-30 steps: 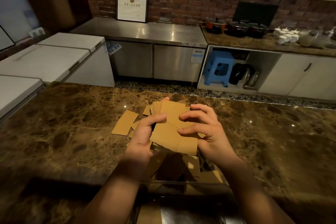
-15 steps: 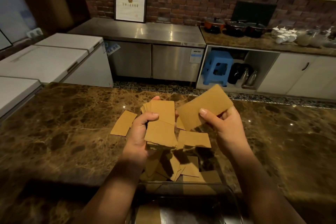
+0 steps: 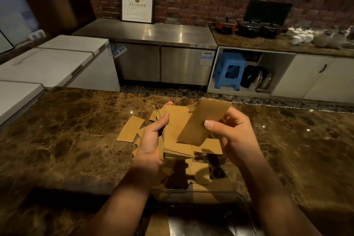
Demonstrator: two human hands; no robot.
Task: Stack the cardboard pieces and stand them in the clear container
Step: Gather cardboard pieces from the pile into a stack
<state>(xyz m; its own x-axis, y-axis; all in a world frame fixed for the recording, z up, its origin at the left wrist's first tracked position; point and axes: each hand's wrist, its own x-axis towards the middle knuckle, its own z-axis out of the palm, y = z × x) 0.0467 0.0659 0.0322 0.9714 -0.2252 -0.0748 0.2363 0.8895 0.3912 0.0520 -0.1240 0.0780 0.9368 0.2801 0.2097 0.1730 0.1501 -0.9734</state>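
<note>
My left hand grips a stack of cardboard pieces, held above the counter with thumb on top. My right hand pinches a single cardboard piece, tilted, close to the right of the stack. Several loose cardboard pieces lie scattered on the brown marble counter under and around both hands. The clear container sits at the near edge below my wrists; some cardboard shows inside it at the bottom.
White chest freezers stand left of the counter. Beyond the counter's far edge are a steel cabinet, a blue stool and pots on a back shelf.
My right hand picked one piece off the pile, lifted it away to the right, and now turns it steeper and brings it back beside the stack in my left hand.
</note>
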